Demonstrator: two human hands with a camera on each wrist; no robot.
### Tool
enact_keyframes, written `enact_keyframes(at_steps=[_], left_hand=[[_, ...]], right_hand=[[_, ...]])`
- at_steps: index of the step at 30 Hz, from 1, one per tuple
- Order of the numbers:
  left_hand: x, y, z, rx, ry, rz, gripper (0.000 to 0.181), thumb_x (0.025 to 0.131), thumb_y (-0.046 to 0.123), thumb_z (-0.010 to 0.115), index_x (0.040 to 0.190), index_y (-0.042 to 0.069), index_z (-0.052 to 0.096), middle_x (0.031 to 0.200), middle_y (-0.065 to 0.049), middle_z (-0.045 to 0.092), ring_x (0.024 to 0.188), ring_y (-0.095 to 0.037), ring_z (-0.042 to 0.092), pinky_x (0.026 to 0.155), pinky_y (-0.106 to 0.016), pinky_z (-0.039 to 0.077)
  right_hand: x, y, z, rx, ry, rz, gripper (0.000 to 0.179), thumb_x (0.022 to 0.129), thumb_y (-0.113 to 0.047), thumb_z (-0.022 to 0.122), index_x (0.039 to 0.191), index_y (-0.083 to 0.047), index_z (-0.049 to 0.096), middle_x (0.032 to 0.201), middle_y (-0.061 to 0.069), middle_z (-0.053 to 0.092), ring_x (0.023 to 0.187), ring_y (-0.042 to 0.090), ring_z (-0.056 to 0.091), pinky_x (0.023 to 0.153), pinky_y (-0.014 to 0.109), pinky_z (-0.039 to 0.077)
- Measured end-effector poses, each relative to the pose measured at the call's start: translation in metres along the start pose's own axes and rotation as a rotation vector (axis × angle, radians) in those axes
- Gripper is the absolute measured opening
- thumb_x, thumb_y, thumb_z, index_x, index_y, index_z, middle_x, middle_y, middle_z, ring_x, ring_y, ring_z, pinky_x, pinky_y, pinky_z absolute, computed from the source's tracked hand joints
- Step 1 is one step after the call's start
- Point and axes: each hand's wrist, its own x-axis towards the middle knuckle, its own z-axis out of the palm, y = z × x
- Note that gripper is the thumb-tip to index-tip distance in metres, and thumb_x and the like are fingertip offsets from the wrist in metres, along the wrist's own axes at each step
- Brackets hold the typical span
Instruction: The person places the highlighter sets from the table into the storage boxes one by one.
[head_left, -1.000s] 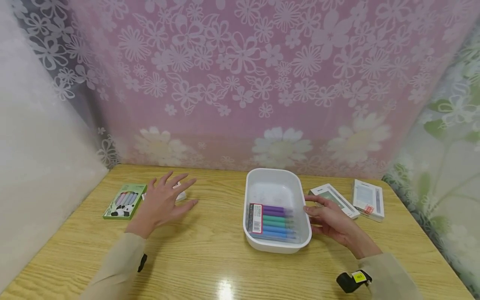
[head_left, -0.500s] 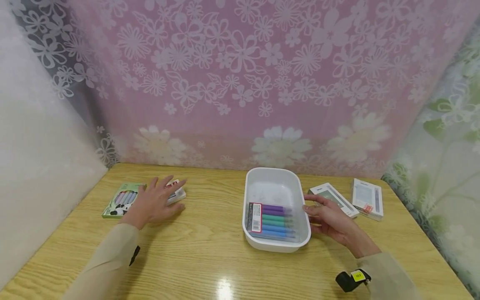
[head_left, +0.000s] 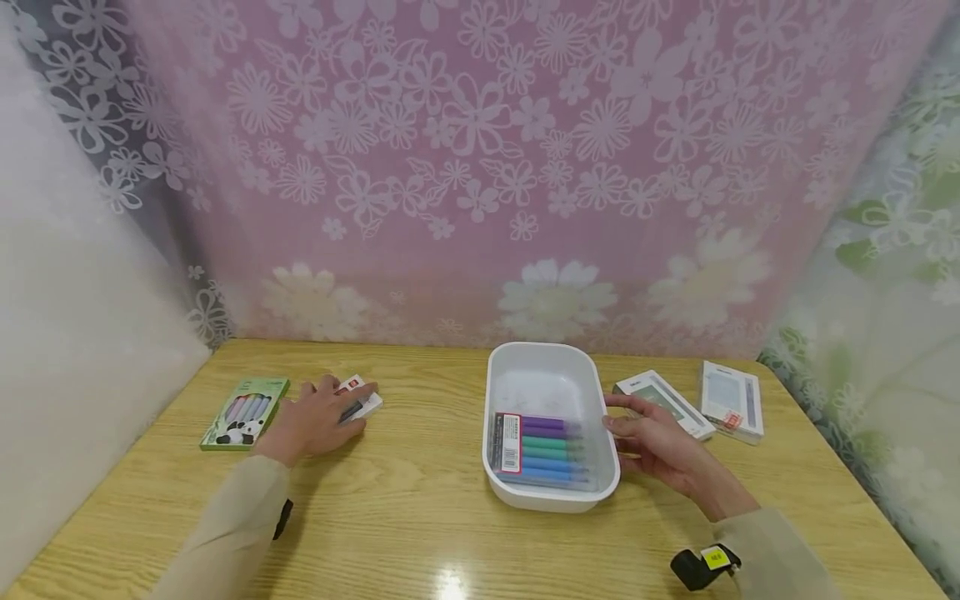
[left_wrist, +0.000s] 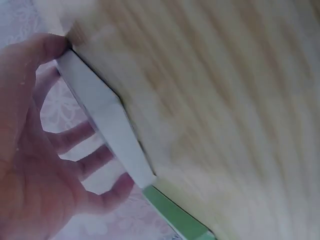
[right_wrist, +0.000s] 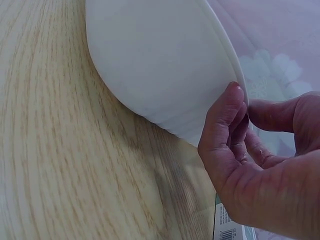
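Note:
My left hand (head_left: 311, 421) is over a small white box (head_left: 366, 405) on the left side of the table. In the left wrist view, the thumb is at one corner of this white box (left_wrist: 102, 110) and the fingers lie along its other side. My right hand (head_left: 663, 446) pinches the right rim of a white plastic bin (head_left: 551, 502), as the right wrist view also shows. Inside the bin lies a clear pack of purple, green and blue pens (head_left: 543, 450). Beside my left hand is a green panda box of coloured markers (head_left: 246, 412).
Two flat white boxes lie right of the bin: a green-fronted box (head_left: 667, 400), partly behind my right hand, and a pale-fronted box (head_left: 731, 400) with a red sticker. A floral curtain (head_left: 480, 208) hangs behind the wooden table (head_left: 420, 500).
My left hand has come down onto the small white box, its fingers drawn in from a wide spread. The right hand stays on the bin's rim.

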Motion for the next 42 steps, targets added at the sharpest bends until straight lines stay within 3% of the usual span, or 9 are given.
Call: enact_keyframes(at_steps=[6, 14, 18, 23, 42], left_hand=[[0.002, 0.007, 0.002, -0.013, 0.039, 0.006, 0.066, 0.094, 0.048, 0.067, 0.155, 0.034, 0.045, 0.136, -0.027, 0.047, 0.11, -0.047, 0.048, 0.074, -0.074, 0.045], [-0.005, 0.01, 0.005, 0.043, 0.229, 0.081, 0.064, 0.089, 0.042, 0.075, 0.149, 0.032, 0.054, 0.136, -0.026, 0.045, 0.103, -0.042, 0.051, 0.067, -0.067, 0.047], [-0.005, 0.012, 0.001, 0.112, 0.309, 0.119, 0.064, 0.087, 0.042, 0.077, 0.147, 0.032, 0.055, 0.143, -0.023, 0.046, 0.115, -0.047, 0.054, 0.073, -0.072, 0.05], [-0.004, 0.017, -0.007, 0.133, 0.338, 0.146, 0.063, 0.085, 0.04, 0.079, 0.143, 0.032, 0.057, 0.149, -0.016, 0.044, 0.126, -0.049, 0.048, 0.078, -0.075, 0.048], [-0.005, 0.033, -0.015, 0.153, 0.42, 0.197, 0.061, 0.084, 0.038, 0.079, 0.141, 0.035, 0.058, 0.148, -0.013, 0.046, 0.121, -0.047, 0.051, 0.081, -0.071, 0.05]], right_hand=[[-0.001, 0.002, 0.002, 0.012, -0.015, -0.01, 0.064, 0.104, -0.021, 0.06, 0.156, -0.006, 0.026, 0.107, -0.003, 0.074, 0.097, 0.015, 0.072, 0.082, 0.034, 0.063], [-0.002, 0.008, 0.004, 0.008, -0.008, 0.007, 0.066, 0.104, -0.022, 0.06, 0.157, -0.005, 0.025, 0.107, -0.003, 0.073, 0.097, 0.014, 0.072, 0.081, 0.034, 0.063], [-0.002, 0.007, 0.003, 0.009, 0.002, 0.011, 0.065, 0.103, -0.022, 0.061, 0.156, -0.007, 0.026, 0.106, -0.003, 0.074, 0.096, 0.014, 0.071, 0.08, 0.034, 0.063], [-0.001, 0.006, 0.001, 0.0, 0.007, 0.018, 0.065, 0.103, -0.023, 0.061, 0.156, -0.008, 0.027, 0.106, -0.003, 0.074, 0.095, 0.014, 0.071, 0.081, 0.034, 0.063], [0.0, -0.001, 0.0, -0.006, 0.0, 0.006, 0.067, 0.104, -0.023, 0.061, 0.158, -0.006, 0.024, 0.108, -0.002, 0.073, 0.097, 0.015, 0.072, 0.082, 0.035, 0.063]])
